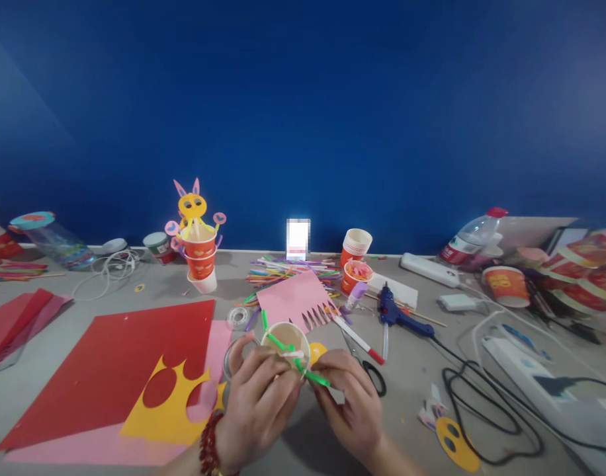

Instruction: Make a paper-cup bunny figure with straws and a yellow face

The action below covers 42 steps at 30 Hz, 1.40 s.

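Note:
A paper cup [284,336] with a pale inside is held between both hands, near the front of the table. Bright green straws [278,342] lie across its mouth, with a small white piece among them. My left hand [258,400], with a red bead bracelet at the wrist, is closed on the cup's near left side. My right hand [349,400] pinches near the lower right end of the green straw [317,378], beside the rim. Part of a yellow paper piece [317,352] shows behind the right fingers.
Red sheet [109,357] and cut yellow paper [169,413] lie left. Pink paper [293,297], a marker [360,338], scissors [375,378] and a blue glue gun [402,317] with its cord lie ahead and right. A cup figure [200,248] stands back left.

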Tool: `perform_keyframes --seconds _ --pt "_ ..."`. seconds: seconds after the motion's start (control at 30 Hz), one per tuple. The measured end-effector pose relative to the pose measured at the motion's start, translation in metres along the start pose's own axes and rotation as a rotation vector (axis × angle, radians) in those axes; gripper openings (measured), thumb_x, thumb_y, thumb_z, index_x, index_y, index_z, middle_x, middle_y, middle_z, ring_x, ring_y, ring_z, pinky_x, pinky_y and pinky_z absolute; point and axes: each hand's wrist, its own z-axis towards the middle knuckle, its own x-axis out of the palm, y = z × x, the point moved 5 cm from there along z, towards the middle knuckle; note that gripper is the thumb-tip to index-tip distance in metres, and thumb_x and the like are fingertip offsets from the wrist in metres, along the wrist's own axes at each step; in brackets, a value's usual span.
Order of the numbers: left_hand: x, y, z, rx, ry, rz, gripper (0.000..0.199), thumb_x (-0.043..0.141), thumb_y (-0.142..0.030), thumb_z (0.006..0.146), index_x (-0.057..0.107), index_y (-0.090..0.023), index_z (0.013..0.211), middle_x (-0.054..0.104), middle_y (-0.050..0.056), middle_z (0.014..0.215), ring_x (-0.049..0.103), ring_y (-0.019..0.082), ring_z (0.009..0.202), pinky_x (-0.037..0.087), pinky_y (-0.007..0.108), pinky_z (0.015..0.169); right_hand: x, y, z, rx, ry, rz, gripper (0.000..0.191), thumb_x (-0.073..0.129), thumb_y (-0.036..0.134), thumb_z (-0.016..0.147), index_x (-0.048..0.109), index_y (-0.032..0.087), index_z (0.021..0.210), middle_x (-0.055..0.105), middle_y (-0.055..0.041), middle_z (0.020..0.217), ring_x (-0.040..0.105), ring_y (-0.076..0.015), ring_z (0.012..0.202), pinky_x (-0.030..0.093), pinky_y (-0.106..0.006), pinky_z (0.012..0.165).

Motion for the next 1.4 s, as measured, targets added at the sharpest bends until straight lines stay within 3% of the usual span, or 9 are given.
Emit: perform_keyframes --seconds 0.37,0.7,1.03,1.4 --pt "0.0004 -0.0014 0.0062 -0.012 0.015 -0.086 0.019 0.06 -0.003 0.085 0.061 -0.021 0.089 0.074 0.001 0.09 0.064 0.019 0.092 0.029 0.047 0.109 0.0003 0.001 0.006 0.042 -0.025 0.023 0.024 0.058 0.003 0.084 0.064 0.022 0.096 0.071 -0.0041 0.082 0.069 -0.0191 0.077 0.058 -0.032 0.072" --pt "0.0053 0.0002 0.0057 -0.095 0.072 -0.143 0.018 0.056 -0.003 0.087 0.058 -0.021 0.088 0.071 0.0 0.086 0.064 0.018 0.087 0.03 0.052 0.11 0.0 0.0033 0.0037 -0.005 -0.063 -0.034 0.022 0.059 0.005 0.085 0.063 0.023 0.096 0.074 -0.0038 0.08 0.07 -0.0199 0.078 0.058 -0.034 0.073" --pt "0.0046 -0.0036 0.0065 -0.086 0.036 -0.146 0.019 0.053 -0.003 0.087 0.059 -0.021 0.085 0.072 0.0 0.083 0.065 0.018 0.085 0.035 0.049 0.105 0.002 0.0033 -0.0004 -0.053 -0.012 -0.078 0.025 0.055 0.002 0.082 0.059 0.021 0.099 0.071 -0.0078 0.087 0.068 -0.0214 0.083 0.057 -0.038 0.076" --pt "0.0038 -0.0077 0.0063 -0.048 0.01 -0.131 0.022 0.056 0.0 0.084 0.061 -0.021 0.09 0.073 0.0 0.087 0.065 0.019 0.089 0.033 0.045 0.106 0.0078 0.0057 -0.0008 0.014 -0.006 -0.024 0.025 0.049 0.001 0.083 0.054 0.02 0.099 0.064 -0.0067 0.085 0.063 -0.0209 0.079 0.055 -0.036 0.072"
